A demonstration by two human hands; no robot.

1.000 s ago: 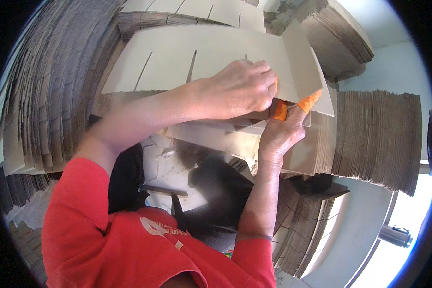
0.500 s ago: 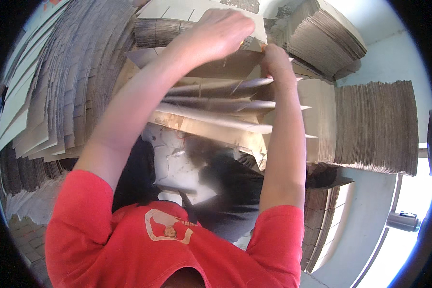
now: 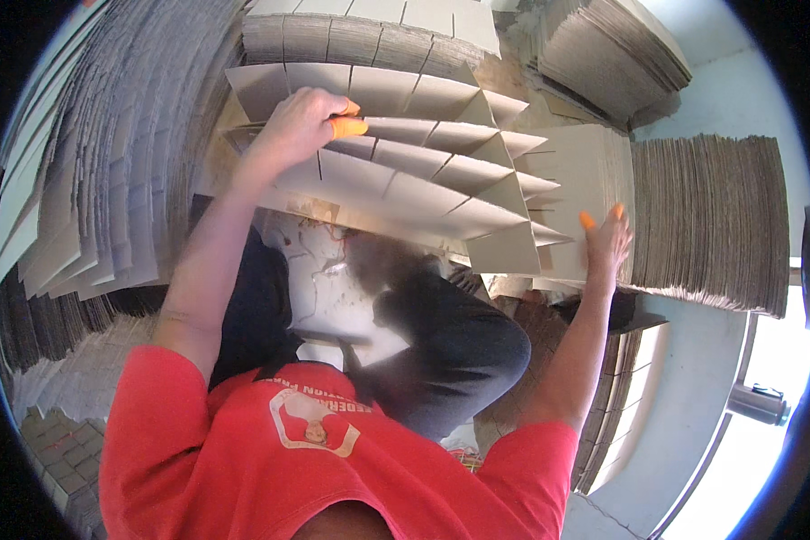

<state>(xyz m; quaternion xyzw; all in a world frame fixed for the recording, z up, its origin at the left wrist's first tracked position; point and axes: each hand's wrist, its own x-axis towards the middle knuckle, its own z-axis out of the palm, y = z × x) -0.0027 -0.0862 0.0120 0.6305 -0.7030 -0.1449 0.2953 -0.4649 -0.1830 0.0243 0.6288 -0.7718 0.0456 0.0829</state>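
Several long, slotted cardboard strips [image 3: 423, 184] stand on edge in front of me, roughly side by side. A cross strip [image 3: 504, 184] runs across their right ends, joining them into a divider grid. My left hand [image 3: 304, 126], with orange covers on thumb and forefinger, pinches the top edge of one long strip near the grid's left part. Off to the right, my right hand [image 3: 608, 241] has its orange-tipped fingers apart and holds nothing. It is over the near edge of a pile of flat cardboard pieces [image 3: 580, 166].
A tight row of cardboard sheets [image 3: 706, 225] stands at the right, beside a wall [image 3: 729, 108]. More slotted strips [image 3: 360, 40] are stacked behind the grid, with another stack [image 3: 607, 54] at the far right. Tall cardboard piles [image 3: 126, 135] line the left.
Both hands have left the far side of the grid. My left came nearer and leftward onto a long strip; my right moved right and nearer, fingers spread. The cross strip now shows fully.
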